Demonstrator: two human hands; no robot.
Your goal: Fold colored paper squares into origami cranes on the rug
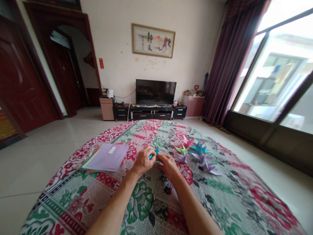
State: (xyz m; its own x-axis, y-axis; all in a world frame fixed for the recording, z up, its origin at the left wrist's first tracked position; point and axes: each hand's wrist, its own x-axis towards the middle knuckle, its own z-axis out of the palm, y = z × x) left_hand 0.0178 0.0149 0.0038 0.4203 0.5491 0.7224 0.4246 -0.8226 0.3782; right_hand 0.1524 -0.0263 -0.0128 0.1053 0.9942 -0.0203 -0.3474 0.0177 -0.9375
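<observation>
A small piece of folded blue paper [156, 151] is held between my two hands above the middle of the table. My left hand [144, 160] is closed on it, and a bit of the blue shows between thumb and fingers. From the other side my right hand [168, 164] pinches the paper, its fingertips close to those of the left. Most of the paper is covered by the fingers, so its folded form cannot be made out. Right of my hands lie several folded paper cranes, among them a green one [182, 149], a blue one [199, 148] and a purple one [210, 168].
A stack of coloured paper sheets [106, 157], purple on top, lies left of my hands beside clear plastic wrapping. A flowered tablecloth [141, 202] covers the round table. Beyond it stand a television [156, 92] on a low cabinet and a dark curtain [225, 62] by the window.
</observation>
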